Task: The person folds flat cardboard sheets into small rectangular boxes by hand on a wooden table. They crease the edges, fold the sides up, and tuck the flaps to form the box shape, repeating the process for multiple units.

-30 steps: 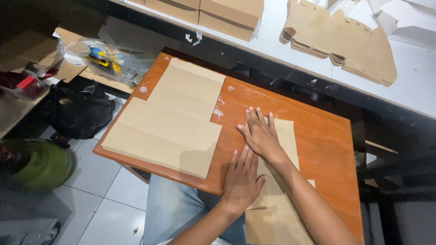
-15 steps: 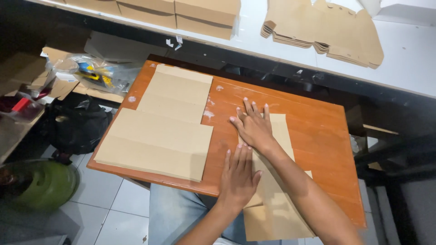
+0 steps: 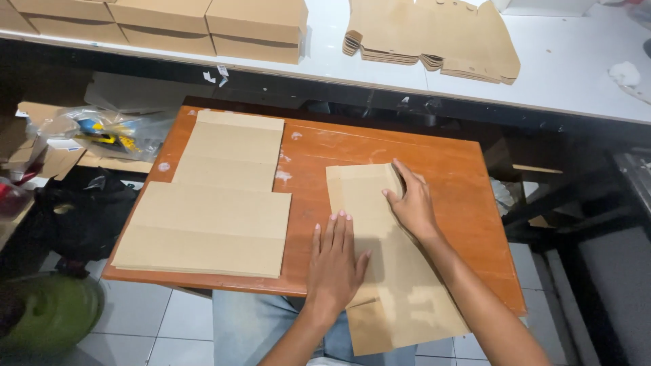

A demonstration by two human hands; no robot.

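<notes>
Head view: left hand (image 3: 333, 261) is lying flat, fingers spread, pressing down on the cardboard sheet (image 3: 386, 271), palm partly over the sheet's left edge and the orange counter (image 3: 447, 163). Right hand (image 3: 410, 200) is resting just beyond and to the right of the left one, fingers curled over the sheet's far right edge, seeming to pinch or fold it; hard to tell if the edge is lifted. Hands are apart, both touching the same sheet, neither closed around it. The sheet is lying under both hands, its near end hanging off the counter over the person's lap. Left of the left hand, a stack of flat cardboard sheets (image 3: 217, 210) is sitting on the counter, not touching the hands. Well beyond the hands, on a white counter (image 3: 569, 74), folded brown boxes (image 3: 203, 20) and a pile of die-cut cardboard blanks (image 3: 434, 34) are sitting.
</notes>
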